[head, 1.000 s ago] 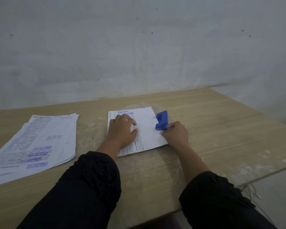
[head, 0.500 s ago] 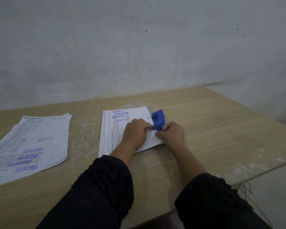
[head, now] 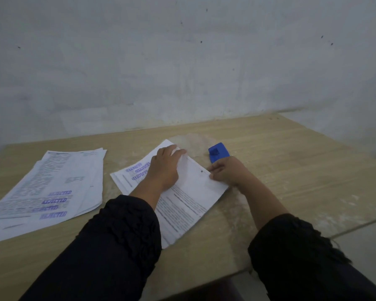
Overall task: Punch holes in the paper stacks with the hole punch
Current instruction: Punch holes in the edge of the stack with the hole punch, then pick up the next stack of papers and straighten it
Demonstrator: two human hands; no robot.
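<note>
Stack [head: 189, 192] lies skewed at centre of worktop [head: 291, 170], one punched hole near its 2 o'clock edge. Left hand [head: 164, 168] rests on it, grip pinching the lifted top corner. Right hand [head: 228, 170] pinches the stack's right edge; its grip looks narrow, partly hidden. Punch [head: 218, 152] sits just beyond right hand, at 12 o'clock, off the paper. Second stack [head: 50, 187] at 9 o'clock, well apart.

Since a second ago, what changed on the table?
The hole punch came off the paper stack and now sits beyond its edge. A punched hole shows. The stack has turned. The left hand moved to its far edge, lifting sheets; the right hand holds the near edge. The left pile is unchanged.
</note>
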